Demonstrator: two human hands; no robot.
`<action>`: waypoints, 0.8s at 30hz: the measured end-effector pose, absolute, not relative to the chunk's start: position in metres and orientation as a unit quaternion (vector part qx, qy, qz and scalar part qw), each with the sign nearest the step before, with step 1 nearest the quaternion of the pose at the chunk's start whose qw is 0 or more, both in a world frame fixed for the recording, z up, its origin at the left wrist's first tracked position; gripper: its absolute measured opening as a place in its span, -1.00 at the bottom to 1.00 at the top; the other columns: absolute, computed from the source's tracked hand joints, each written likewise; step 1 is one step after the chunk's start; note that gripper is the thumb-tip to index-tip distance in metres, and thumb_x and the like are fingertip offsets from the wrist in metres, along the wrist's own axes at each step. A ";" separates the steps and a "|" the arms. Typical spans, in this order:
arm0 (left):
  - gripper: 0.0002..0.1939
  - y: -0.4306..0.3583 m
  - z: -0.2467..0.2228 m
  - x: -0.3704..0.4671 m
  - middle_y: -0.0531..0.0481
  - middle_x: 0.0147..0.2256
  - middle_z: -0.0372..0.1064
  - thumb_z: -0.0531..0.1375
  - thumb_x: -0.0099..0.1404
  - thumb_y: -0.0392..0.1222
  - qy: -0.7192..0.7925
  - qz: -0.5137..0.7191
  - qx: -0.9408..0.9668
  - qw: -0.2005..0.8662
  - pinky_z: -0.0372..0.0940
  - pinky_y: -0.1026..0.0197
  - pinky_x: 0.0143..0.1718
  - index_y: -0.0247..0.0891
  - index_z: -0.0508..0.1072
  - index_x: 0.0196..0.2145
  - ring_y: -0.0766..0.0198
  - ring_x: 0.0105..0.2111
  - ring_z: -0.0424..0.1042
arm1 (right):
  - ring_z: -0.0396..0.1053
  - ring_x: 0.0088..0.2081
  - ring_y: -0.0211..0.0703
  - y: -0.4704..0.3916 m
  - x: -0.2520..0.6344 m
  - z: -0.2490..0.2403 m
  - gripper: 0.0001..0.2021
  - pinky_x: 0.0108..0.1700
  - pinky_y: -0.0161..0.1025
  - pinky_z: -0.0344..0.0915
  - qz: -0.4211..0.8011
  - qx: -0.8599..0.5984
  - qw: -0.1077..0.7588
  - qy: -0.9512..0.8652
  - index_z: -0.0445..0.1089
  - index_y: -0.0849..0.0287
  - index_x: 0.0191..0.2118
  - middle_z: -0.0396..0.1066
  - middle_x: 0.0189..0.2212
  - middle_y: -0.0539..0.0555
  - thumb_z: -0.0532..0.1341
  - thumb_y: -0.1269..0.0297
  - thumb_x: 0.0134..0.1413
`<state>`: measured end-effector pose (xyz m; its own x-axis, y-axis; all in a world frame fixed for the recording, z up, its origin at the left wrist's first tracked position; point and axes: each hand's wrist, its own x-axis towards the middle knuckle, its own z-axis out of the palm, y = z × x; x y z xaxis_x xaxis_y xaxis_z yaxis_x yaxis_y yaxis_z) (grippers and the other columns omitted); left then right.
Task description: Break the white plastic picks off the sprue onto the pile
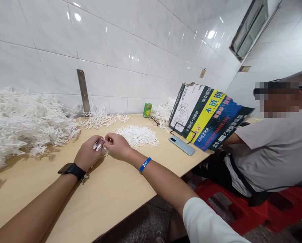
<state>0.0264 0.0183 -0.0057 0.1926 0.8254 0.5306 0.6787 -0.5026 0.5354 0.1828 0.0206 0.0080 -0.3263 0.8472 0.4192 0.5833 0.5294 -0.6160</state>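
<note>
My left hand (88, 153) cups a white branched piece (98, 147) over the desk (107, 199), pinching it between thumb and fingertips. Its visible prongs slant down toward the palm; its long axis is too hidden for me to tell. My right hand (119, 146) has thumb and forefinger pressed together, meeting the left fingertips; I can't see what lies between. I read "3" on the blue wristband (145, 164) and "不锈钢" on the carton (206, 118), which reaches the desk's near edge and partly blocks my view of a co-worker (279, 145). A phone (181, 145) lies before it. Along the wall edge: a large white heap (26, 121) leftward, then a green box (147, 110) and glasses (154, 120).
</note>
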 end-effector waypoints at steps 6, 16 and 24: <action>-0.80 0.018 -0.005 0.028 -0.06 -0.31 0.43 0.02 0.17 -0.14 0.461 0.387 0.787 0.134 0.24 0.17 -0.25 -0.23 0.35 -0.29 0.14 -0.32 0.37 | 0.12 -0.46 -0.30 0.031 0.179 0.001 -0.88 -0.44 -0.35 -0.03 0.217 -0.474 0.347 -0.780 0.15 0.14 -0.46 0.18 -0.54 -0.11 0.10 0.25 0.01; -0.79 0.011 -0.001 0.030 -0.03 -0.34 0.42 0.03 0.20 -0.08 0.420 0.410 0.785 0.202 0.25 0.18 -0.23 -0.23 0.33 -0.30 0.16 -0.30 0.37 | 0.06 -0.50 -0.30 0.030 0.180 -0.002 -0.78 -0.47 -0.33 -0.09 0.220 -0.447 0.360 -0.789 0.04 0.14 -0.52 0.09 -0.59 -0.11 0.07 0.23 0.05; -0.75 0.016 -0.007 0.029 0.01 -0.41 0.37 0.05 0.23 -0.01 0.439 0.440 0.749 0.228 0.23 0.21 -0.31 -0.26 0.33 -0.31 0.23 -0.39 0.32 | 0.16 -0.44 -0.29 0.034 0.182 -0.009 -0.70 -0.40 -0.35 0.01 0.249 -0.404 0.369 -0.799 0.15 0.15 -0.47 0.20 -0.54 -0.09 0.01 0.08 0.20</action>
